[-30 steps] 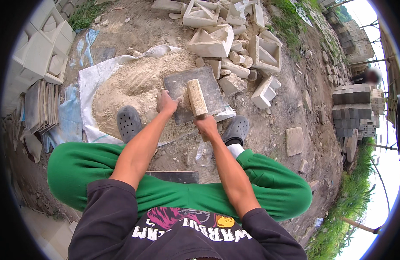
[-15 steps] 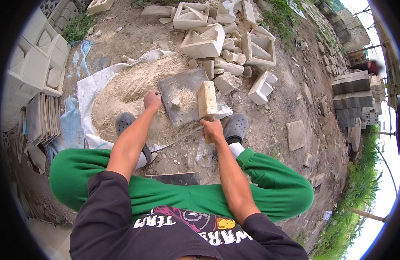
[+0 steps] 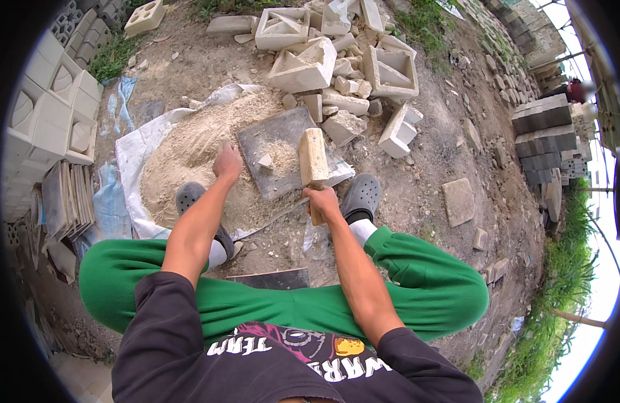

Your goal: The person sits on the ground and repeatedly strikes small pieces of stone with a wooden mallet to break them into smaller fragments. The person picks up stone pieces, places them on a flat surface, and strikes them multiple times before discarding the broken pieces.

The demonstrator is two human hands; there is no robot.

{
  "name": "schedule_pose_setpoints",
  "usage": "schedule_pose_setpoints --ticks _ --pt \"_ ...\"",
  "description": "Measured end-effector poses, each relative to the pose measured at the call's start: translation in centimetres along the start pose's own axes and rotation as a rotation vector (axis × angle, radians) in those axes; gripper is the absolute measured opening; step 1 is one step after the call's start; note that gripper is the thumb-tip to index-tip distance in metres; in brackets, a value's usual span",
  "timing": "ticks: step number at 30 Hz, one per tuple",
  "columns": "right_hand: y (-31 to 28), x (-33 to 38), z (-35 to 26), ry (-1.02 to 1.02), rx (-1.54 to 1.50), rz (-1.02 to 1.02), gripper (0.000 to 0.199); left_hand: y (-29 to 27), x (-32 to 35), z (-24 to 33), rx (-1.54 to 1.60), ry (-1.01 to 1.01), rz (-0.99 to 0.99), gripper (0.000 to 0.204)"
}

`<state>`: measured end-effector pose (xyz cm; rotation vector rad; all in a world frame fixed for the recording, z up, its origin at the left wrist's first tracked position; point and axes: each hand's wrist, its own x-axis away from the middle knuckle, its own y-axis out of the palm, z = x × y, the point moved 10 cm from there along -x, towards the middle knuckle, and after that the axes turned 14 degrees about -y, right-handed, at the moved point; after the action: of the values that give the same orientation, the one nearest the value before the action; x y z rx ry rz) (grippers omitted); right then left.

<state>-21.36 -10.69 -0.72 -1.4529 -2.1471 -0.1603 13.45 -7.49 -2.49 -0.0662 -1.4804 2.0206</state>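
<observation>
On the dirt ground (image 3: 451,127) in front of the sitting person, a big white sheet (image 3: 132,161) lies flat with a wide pile of sand (image 3: 189,154) on it. Behind it sits a heap of broken concrete blocks (image 3: 337,60), and pale blocks (image 3: 41,107) are stacked at the left. A flat grey slab (image 3: 273,144) rests on the sand pile, with crumbs and one small stone chunk (image 3: 265,161) on top. The right hand (image 3: 321,201) has its fingers clenched around the handle of a wooden mallet (image 3: 313,156), whose head is over the slab's right side. The left hand (image 3: 227,163) rests at the slab's left edge, near the chunk; I cannot tell if its fingers hold anything. Two grey shoes (image 3: 360,196) stand on either side of the slab.
</observation>
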Motion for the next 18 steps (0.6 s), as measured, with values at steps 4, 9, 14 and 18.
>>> schedule_pose_setpoints --ticks 4,9,14,18 --pt "-0.2 -0.1 0.6 0.019 -0.005 -0.005 0.021 -0.7 4.1 6.5 0.137 0.347 -0.003 0.024" --pt "0.1 -0.2 0.4 0.009 -0.001 -0.016 0.024 2.0 7.1 9.9 0.052 0.501 -0.160 0.026" --pt "-0.8 -0.3 -0.5 0.012 0.188 0.047 0.035 2.4 9.3 10.4 -0.048 0.574 -0.130 0.029" --pt "0.4 -0.8 -3.8 -0.104 0.156 0.061 0.023 1.5 8.9 9.7 0.077 0.567 -0.064 0.031"
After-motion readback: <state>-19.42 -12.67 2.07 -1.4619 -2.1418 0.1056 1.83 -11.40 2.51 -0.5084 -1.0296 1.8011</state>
